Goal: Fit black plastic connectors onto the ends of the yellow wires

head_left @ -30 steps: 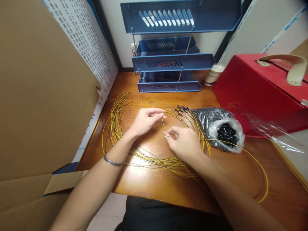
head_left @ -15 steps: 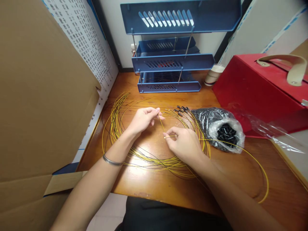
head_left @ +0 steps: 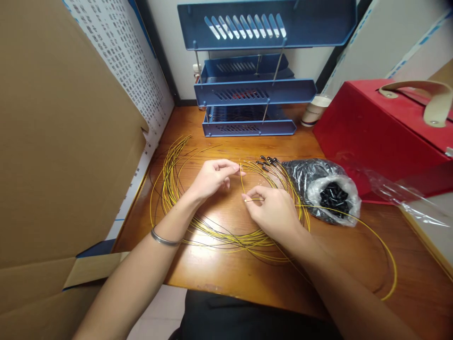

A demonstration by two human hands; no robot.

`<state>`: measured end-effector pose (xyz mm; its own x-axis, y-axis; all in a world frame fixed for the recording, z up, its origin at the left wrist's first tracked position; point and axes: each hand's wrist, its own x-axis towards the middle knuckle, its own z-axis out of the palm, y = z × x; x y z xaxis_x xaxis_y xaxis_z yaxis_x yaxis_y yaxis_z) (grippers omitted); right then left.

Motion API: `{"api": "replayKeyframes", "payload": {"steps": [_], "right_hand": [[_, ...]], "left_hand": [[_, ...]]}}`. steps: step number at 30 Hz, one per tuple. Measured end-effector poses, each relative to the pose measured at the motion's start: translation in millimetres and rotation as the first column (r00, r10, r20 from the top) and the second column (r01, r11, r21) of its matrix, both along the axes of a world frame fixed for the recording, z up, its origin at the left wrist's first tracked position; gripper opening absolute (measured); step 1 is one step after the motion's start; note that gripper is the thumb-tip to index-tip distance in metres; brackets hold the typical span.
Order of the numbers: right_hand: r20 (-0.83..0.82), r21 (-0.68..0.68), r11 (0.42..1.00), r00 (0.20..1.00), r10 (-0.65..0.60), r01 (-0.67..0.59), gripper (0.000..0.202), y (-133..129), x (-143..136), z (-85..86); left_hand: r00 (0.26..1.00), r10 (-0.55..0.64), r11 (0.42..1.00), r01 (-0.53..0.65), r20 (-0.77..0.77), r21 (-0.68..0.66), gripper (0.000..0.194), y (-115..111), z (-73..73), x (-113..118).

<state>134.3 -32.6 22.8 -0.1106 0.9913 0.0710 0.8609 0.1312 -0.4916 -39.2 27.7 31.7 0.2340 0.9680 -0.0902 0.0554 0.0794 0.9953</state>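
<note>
My left hand (head_left: 214, 177) pinches a thin yellow wire (head_left: 242, 182) near its upper end, between thumb and forefinger. Lower and to the right, my right hand (head_left: 274, 212) is closed on the same wire, with a small pale tip showing at its fingertips. The wire bends between the two hands, and a yellow length runs out from the right hand in a wide loop to the right. Beneath both hands lies a large loose coil of yellow and black wires (head_left: 226, 233). Several wires end in black caps (head_left: 271, 161) at the coil's upper right.
A plastic bag of small black pieces (head_left: 334, 198) stands open right of the coil. Behind are a blue tiered tray (head_left: 247, 127), a paper cup (head_left: 314, 111) and a red box (head_left: 375, 141). Cardboard (head_left: 71, 141) borders the wooden table (head_left: 219, 274) on the left.
My left hand's fingertips have shifted slightly right along with the wire's upper end. The wire between my hands now stands more upright. My right hand has barely moved.
</note>
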Motion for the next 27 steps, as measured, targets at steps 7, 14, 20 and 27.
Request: {"api": "replayKeyframes", "payload": {"steps": [7,14,20,27], "right_hand": [[0.005,-0.026,1.0,1.0,0.007,-0.007,0.023,-0.9,-0.3,0.0],[0.001,-0.034,0.999,1.0,0.007,-0.007,0.022,-0.7,-0.5,0.5],[-0.002,-0.035,0.999,1.0,0.008,-0.008,0.023,-0.7,0.1,0.8],[0.013,-0.04,0.999,1.0,0.007,-0.006,0.023,-1.2,-0.5,0.9]], "left_hand": [[1.0,-0.003,0.999,0.003,-0.026,0.035,0.029,-0.8,0.8,-0.1],[0.999,0.011,0.999,-0.009,-0.042,0.039,0.029,0.0,-0.2,0.3],[0.999,0.008,0.999,-0.006,-0.044,0.05,0.03,0.7,0.1,-0.1],[1.0,0.004,1.0,-0.004,0.017,-0.021,0.033,0.4,-2.1,-0.6]]}}
